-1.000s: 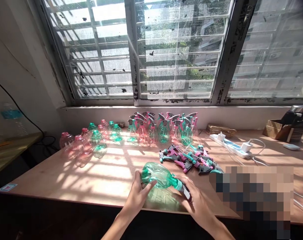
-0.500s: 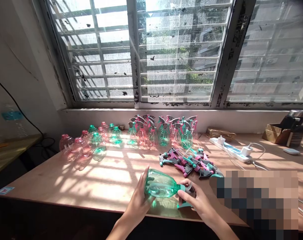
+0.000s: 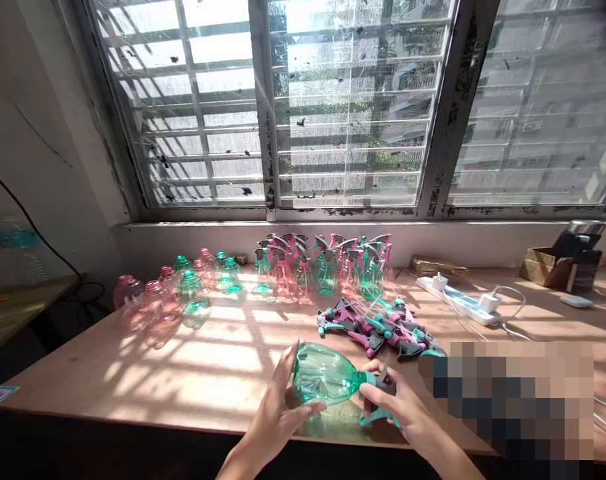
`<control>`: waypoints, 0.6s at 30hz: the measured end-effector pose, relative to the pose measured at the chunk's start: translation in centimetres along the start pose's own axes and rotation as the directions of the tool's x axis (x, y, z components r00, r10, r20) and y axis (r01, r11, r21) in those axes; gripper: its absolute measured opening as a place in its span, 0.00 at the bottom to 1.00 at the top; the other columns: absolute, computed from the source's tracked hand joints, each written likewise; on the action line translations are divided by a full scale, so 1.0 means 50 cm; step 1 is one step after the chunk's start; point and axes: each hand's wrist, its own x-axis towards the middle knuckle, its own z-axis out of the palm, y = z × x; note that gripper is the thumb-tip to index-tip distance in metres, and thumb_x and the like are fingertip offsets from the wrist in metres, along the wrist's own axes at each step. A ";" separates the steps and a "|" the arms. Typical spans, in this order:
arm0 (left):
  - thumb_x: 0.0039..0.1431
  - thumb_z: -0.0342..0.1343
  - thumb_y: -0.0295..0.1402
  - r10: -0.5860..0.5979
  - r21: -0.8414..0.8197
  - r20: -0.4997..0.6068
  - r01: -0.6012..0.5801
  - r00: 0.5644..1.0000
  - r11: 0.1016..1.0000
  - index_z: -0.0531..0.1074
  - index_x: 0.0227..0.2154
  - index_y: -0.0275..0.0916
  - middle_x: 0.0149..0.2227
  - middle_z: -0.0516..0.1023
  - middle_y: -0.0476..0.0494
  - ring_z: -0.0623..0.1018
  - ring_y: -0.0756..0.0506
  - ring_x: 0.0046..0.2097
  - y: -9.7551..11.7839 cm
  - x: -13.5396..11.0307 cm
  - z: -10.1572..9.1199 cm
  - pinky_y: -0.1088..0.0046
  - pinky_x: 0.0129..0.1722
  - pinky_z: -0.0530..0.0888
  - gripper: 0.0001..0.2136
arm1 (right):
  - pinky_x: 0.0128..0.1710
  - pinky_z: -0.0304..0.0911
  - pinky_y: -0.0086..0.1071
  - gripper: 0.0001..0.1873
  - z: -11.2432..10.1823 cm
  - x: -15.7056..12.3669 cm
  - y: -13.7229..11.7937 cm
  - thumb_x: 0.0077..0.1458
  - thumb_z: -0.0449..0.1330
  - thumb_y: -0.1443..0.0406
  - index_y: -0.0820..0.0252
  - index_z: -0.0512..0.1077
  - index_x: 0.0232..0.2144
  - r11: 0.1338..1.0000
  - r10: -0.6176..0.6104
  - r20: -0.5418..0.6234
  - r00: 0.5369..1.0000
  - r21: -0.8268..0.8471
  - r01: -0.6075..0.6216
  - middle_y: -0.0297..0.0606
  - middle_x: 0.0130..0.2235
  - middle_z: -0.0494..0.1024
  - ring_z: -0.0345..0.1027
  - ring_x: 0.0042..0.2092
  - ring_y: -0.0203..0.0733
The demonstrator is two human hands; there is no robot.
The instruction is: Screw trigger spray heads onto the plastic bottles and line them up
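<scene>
Left hand [image 3: 283, 407] grasps green spray bottle [image 3: 325, 375] round its base end, thumb along near side; right hand [image 3: 400, 403] grips grey-and-teal trigger head [image 3: 384, 383] at the neck, thumb by the collar. Bottle tipped nearly horizontal, neck toward right hand, over near edge of wooden table [image 3: 183, 370]; can't tell if it touches the top. Head sits on the neck; whether it's fully tight, can't tell. Done: cluster of green and pink bottles with trigger heads on [image 3: 327, 275], upright at back by the wall. Left, judging from the layout: about nine headless bottles [image 3: 191, 303], green and pink, standing toward back left, plus a heap of loose trigger heads [image 3: 377, 328] just beyond the hands. So roughly midway, maybe further. White power strip [image 3: 457, 301] right of heap.
</scene>
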 end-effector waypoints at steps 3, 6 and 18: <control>0.65 0.61 0.42 0.017 -0.069 0.047 -0.014 0.999 0.998 0.49 0.70 0.62 0.75 0.44 0.46 0.55 0.31 0.73 0.000 -0.005 0.003 0.59 0.60 0.75 0.36 | 0.32 0.71 0.39 0.28 -0.001 -0.003 -0.005 0.44 0.72 0.45 0.54 0.72 0.40 0.999 0.030 -0.013 0.999 0.011 -0.030 0.30 0.25 0.78 0.76 0.29 0.47; 0.68 0.58 0.42 0.049 -0.055 0.053 -0.046 0.997 0.997 0.44 0.70 0.65 0.76 0.41 0.49 0.49 0.32 0.74 -0.014 -0.009 0.001 0.58 0.60 0.75 0.36 | 0.33 0.71 0.40 0.28 -0.001 -0.003 -0.007 0.45 0.72 0.45 0.54 0.72 0.40 0.999 0.038 0.002 0.999 -0.013 -0.038 0.31 0.27 0.80 0.76 0.30 0.47; 0.67 0.57 0.42 0.025 0.051 -0.008 -0.025 1.000 0.998 0.49 0.72 0.48 0.67 0.68 0.37 0.67 0.32 0.68 -0.015 0.009 0.004 0.57 0.62 0.72 0.35 | 0.32 0.69 0.36 0.24 -0.003 0.005 0.005 0.48 0.73 0.49 0.55 0.73 0.41 0.999 -0.033 0.009 0.999 0.038 0.033 0.29 0.26 0.78 0.73 0.28 0.42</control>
